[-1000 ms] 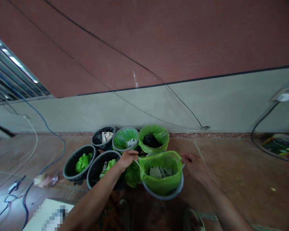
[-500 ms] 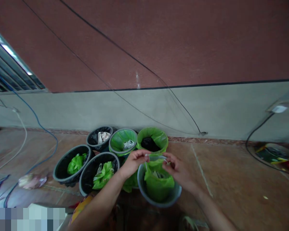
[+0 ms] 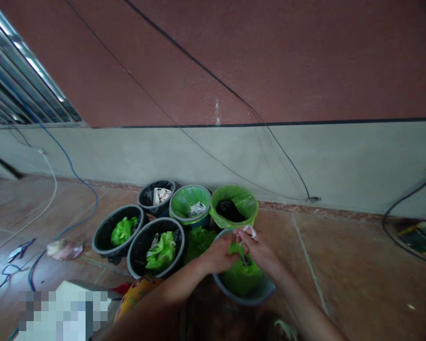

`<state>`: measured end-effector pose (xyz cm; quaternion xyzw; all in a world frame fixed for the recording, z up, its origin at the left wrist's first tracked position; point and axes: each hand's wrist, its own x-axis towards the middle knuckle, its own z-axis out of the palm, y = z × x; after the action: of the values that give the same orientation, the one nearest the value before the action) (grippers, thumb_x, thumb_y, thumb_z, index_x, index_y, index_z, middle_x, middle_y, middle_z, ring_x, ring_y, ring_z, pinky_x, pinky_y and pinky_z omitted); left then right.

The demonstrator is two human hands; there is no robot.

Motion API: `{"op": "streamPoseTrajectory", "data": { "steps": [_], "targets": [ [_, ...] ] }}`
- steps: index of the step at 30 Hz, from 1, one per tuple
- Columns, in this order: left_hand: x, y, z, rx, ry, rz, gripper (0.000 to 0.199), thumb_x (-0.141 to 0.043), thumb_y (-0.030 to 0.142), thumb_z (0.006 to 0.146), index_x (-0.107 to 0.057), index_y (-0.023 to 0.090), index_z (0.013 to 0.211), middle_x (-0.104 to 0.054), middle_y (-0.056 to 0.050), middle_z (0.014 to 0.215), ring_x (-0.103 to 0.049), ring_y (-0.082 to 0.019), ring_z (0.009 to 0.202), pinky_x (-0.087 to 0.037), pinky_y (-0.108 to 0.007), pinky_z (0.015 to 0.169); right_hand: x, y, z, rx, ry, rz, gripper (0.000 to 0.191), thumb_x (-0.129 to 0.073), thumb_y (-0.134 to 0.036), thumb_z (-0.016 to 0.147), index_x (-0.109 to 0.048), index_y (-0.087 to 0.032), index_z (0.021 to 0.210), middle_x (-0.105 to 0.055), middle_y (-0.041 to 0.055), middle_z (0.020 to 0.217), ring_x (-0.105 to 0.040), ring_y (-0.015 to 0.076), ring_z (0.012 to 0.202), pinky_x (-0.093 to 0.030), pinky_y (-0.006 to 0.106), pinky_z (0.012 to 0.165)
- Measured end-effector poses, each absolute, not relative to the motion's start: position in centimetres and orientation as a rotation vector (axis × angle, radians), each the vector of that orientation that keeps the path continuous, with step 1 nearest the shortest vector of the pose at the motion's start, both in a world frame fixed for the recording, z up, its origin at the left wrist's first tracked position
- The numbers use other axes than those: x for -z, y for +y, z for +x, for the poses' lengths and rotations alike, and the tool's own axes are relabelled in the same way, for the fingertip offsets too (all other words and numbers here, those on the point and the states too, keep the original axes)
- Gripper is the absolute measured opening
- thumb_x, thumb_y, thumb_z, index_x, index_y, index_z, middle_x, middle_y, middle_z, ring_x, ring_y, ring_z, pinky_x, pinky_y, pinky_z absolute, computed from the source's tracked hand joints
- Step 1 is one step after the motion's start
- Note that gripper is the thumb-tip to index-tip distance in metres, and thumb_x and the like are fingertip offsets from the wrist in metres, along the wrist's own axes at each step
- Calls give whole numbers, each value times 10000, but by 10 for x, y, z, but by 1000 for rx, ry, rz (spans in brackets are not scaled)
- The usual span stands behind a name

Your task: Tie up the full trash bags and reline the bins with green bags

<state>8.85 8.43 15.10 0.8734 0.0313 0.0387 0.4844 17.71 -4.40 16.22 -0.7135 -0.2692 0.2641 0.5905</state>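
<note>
In the front right grey bin (image 3: 266, 291) sits a green plastic bag (image 3: 242, 280), its top drawn together into a narrow neck. My left hand (image 3: 220, 253) is closed at the left of that neck, with green plastic showing by its fingers. My right hand (image 3: 257, 248) closes on the other side, close against the left one. A thin white strip (image 3: 249, 230) shows around the right hand's fingers; where it runs between the hands is hidden. Behind them stands a bin with a green liner (image 3: 246, 194) and a dark bundle inside.
To the left stand several lined bins, among them a black-lined bin (image 3: 133, 265) with a green bag and a green-lined bin (image 3: 184, 196) with white paper. A blue cable (image 3: 71, 166) and a pinkish plastic bag (image 3: 64, 249) lie on the floor. The wall (image 3: 199, 151) runs behind.
My hands have come together over the bag, and its open mouth is now gathered into a neck. The white strip stretched between the hands is now bunched at the right hand. The view has shifted left.
</note>
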Motion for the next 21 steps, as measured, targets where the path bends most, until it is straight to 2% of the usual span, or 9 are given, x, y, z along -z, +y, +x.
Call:
{"op": "streamPoseTrajectory", "data": {
  "steps": [4, 10, 13, 16, 18, 21],
  "targets": [
    [-139, 70, 86, -53, 47, 2143, 237, -458, 217, 849, -658, 168, 965, -677, -58, 927, -614, -189, 894, -453, -298, 859, -165, -45, 177, -631, -445, -1490, 366, -521, -548, 798, -620, -200, 852, -544, -12, 675, -417, 96, 511, -362, 245, 500],
    [-125, 81, 98, -119, 281, 1940, 317, -413, 289, 874, -670, 149, 752, -609, -13, 700, -526, -132, 672, -418, -240, 665, -169, -60, 193, -560, -442, -1491, 409, -641, -538, 721, -625, -177, 911, -501, -41, 626, -414, 91, 535, -343, 229, 510],
    [-120, 87, 102, -165, 382, 1885, 326, -429, 311, 858, -658, 145, 695, -590, -2, 658, -487, -118, 629, -385, -233, 629, -171, -73, 206, -528, -466, -1620, 431, -635, -514, 722, -626, -182, 997, -607, 10, 754, -524, 126, 623, -404, 245, 564],
    [-116, 92, 104, -237, 543, 1829, 322, -431, 307, 848, -646, 146, 670, -613, -8, 654, -500, -119, 631, -384, -233, 629, -166, -89, 217, -431, -559, -1966, 425, -657, -424, 701, -636, -221, 1074, -674, 57, 936, -614, 191, 795, -459, 308, 709],
    [-115, 97, 103, -284, 637, 1823, 315, -430, 285, 845, -641, 150, 655, -636, -14, 670, -522, -123, 653, -391, -231, 640, -156, -100, 219, -390, -668, -2233, 351, -669, -345, 679, -670, -243, 1015, -689, 63, 950, -626, 216, 847, -452, 328, 752],
    [-116, 105, 102, -312, 732, 1846, 314, -424, 270, 847, -643, 155, 654, -652, -15, 678, -533, -122, 648, -391, -227, 628, -136, -114, 211, -463, -784, -2450, 201, -708, -234, 590, -688, -228, 789, -681, 67, 779, -631, 253, 796, -437, 333, 683]
  ]
}}
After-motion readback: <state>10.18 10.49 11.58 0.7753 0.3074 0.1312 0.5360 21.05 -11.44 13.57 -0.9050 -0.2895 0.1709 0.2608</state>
